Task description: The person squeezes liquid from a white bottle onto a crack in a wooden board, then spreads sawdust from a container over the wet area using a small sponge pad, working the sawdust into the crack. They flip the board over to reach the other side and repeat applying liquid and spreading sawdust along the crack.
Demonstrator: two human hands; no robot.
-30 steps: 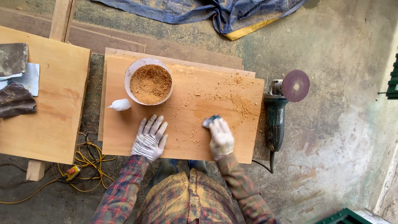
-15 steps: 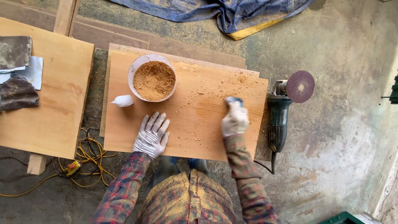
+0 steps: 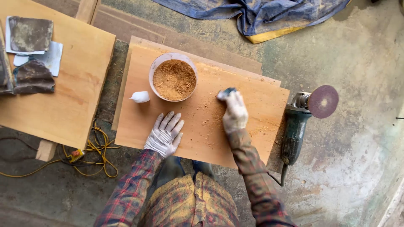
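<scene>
Head view looks straight down on my two gloved hands over a plywood board [image 3: 252, 122] lying on the concrete floor. My right hand [image 3: 234, 112] is clenched around a small dark pad [image 3: 227, 91], probably a scrap of abrasive or a rag, though I cannot tell which; it presses on the board just right of the bowl of sawdust [image 3: 174, 77], where loose dust is scattered across the wood. I judge the step in hand to be rubbing dust over the board's surface. My left hand [image 3: 164, 134] lies flat, its fingers [image 3: 170, 122] spread and released, holding nothing and steadying the board near its front edge. The right arm is stretched forward, wrist bent slightly inward; the left arm is tucked closer to my body. The next stroke calls for even pressure and a firm left palm so the board does not slide. A small white bottle [image 3: 140, 97] lies beside the bowl, and an angle grinder [image 3: 301, 122] rests at the board's right edge.
</scene>
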